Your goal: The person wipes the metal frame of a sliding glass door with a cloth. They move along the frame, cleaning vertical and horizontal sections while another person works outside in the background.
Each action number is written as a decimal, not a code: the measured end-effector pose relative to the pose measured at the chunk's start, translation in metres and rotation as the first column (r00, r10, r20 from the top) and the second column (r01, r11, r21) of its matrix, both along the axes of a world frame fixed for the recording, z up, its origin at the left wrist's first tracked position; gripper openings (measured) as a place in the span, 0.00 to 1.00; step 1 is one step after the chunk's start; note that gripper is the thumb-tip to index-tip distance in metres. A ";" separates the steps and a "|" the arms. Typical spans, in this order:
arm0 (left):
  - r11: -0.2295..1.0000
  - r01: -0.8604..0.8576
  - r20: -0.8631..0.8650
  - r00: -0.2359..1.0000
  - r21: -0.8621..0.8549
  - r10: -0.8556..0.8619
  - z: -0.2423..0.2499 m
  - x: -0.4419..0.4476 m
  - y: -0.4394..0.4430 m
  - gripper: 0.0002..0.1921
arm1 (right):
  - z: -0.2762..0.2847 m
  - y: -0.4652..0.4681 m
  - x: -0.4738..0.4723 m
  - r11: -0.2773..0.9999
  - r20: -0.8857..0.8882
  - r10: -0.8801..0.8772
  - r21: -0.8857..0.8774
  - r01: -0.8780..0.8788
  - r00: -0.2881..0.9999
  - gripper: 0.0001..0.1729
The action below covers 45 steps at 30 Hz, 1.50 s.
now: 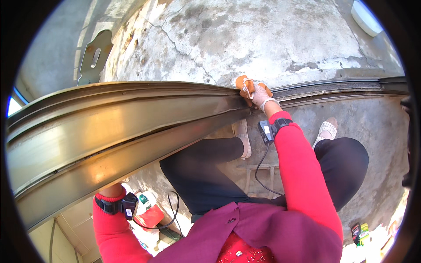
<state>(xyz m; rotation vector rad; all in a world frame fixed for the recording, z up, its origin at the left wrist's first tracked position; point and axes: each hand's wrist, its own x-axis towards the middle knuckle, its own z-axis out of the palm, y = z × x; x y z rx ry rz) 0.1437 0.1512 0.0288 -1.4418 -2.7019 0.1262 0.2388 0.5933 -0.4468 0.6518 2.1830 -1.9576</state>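
Observation:
My right hand [261,95], in a thin translucent glove, grips an orange cloth [246,84] with a white cord or edging on it. The cloth lies against the lower end of a brownish metal door frame [131,111], where that meets the sliding-door track [329,90] in the floor. The frame rises steeply across the left side of the view. My left forearm reaches behind the frame's near edge, and the left hand is hidden there. Both wrists carry a strapped black device with a cable.
Cracked concrete floor [210,39] lies beyond the track. A metal plate with a slot [87,67] stands at the upper left, and a white basin [365,18] is at the upper right. Between my legs is a small wooden frame [260,166]. A red item [149,215] and packages [360,234] lie behind me.

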 end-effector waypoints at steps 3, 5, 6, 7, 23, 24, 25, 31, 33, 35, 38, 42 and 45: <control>1.000 -0.005 -0.007 1.000 -0.024 0.005 0.009 0.007 -0.008 0.19 | -0.022 0.000 -0.006 0.993 0.182 0.057 0.096 -0.075 0.982 0.19; 1.000 -0.005 -0.009 1.000 -0.025 0.005 0.009 0.009 -0.008 0.19 | -0.032 -0.005 -0.008 1.000 0.326 -0.015 -0.013 0.020 0.945 0.22; 1.000 -0.001 -0.019 1.000 -0.020 0.000 0.007 0.008 -0.007 0.19 | -0.035 -0.008 -0.008 0.998 0.297 -0.059 0.035 0.051 0.953 0.22; 1.000 0.009 -0.024 1.000 -0.012 -0.010 0.005 0.006 -0.004 0.19 | -0.037 -0.010 -0.008 0.992 0.240 -0.088 -0.068 0.107 0.967 0.22; 0.881 0.320 -0.454 0.880 0.348 -0.140 -0.057 -0.008 0.171 0.22 | 0.193 -0.032 0.014 0.619 -0.182 -0.586 -0.729 0.292 0.790 0.14; 0.873 0.304 -0.442 0.889 0.381 -0.117 -0.054 -0.003 0.180 0.24 | 0.214 -0.032 0.015 0.541 -0.200 -0.611 -0.812 0.220 0.766 0.14; 0.867 0.365 -0.529 0.836 0.339 -0.145 -0.051 -0.002 0.187 0.24 | 0.235 -0.033 0.016 0.563 -0.292 -0.633 -0.809 0.167 0.717 0.13; 0.872 0.404 -0.548 0.812 0.276 -0.202 -0.040 0.005 0.199 0.21 | 0.295 -0.033 0.002 0.879 -0.759 -0.476 -0.414 0.235 0.443 0.12; 0.869 0.389 -0.526 0.830 0.305 -0.186 -0.039 0.007 0.200 0.19 | 0.283 -0.031 0.002 0.806 -0.677 -0.573 -0.567 0.169 0.461 0.14; 0.850 0.419 -0.540 0.817 0.318 -0.201 -0.039 0.010 0.201 0.18 | 0.254 -0.029 0.006 0.890 -0.754 -0.420 -0.233 0.391 0.505 0.16; 0.880 0.372 -0.530 0.830 0.295 -0.174 -0.040 0.013 0.199 0.16 | 0.195 -0.027 0.014 0.884 -0.680 -0.339 0.007 0.468 0.650 0.18; 0.889 0.308 -0.405 0.901 0.337 -0.159 -0.048 0.010 0.193 0.14 | 0.128 -0.028 0.013 0.895 -0.462 -0.405 -0.023 0.445 0.789 0.16; 0.881 0.247 -0.306 0.944 0.404 -0.125 -0.053 0.006 0.190 0.14 | 0.108 -0.030 0.016 0.857 -0.058 -0.443 -0.320 0.404 0.895 0.20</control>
